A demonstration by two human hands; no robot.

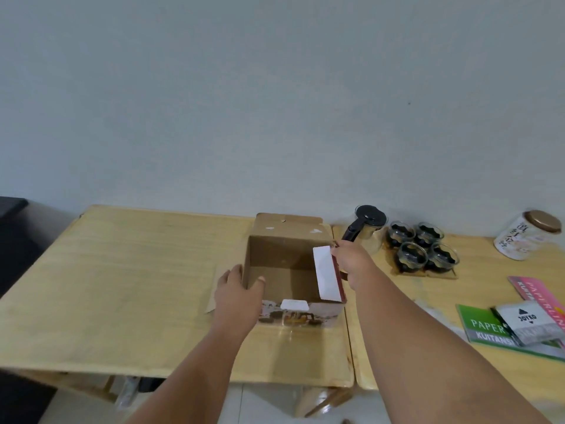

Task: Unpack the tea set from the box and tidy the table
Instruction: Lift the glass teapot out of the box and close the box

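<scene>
Gripping the empty box (293,270) mid-table with both hands, left hand (237,289) clamped on its left wall, right hand (351,260) pinching the right flap, a sloppy swing rightward probably clips the kettle (368,231) and 4 glass cups (422,249).

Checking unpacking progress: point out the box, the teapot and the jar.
box (276,255): head view, inner back wall.
teapot (368,216): head view, black lid.
jar (516,240): head view, white printed side.
</scene>
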